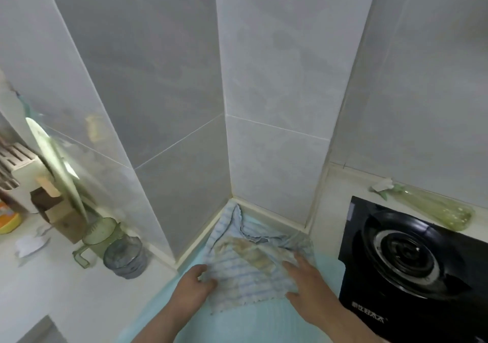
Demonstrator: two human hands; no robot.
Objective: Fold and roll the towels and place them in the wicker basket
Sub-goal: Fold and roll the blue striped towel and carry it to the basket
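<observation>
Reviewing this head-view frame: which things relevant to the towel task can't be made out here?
- Wicker basket: nowhere in the head view, so its place cannot be told.
- Striped towel: its right edge lies under the right hand, and the left hand covers its left corner.
- Light blue cloth beneath: cut off by the bottom edge.
- Items at far left, by the knife block: blurred and cropped.
</observation>
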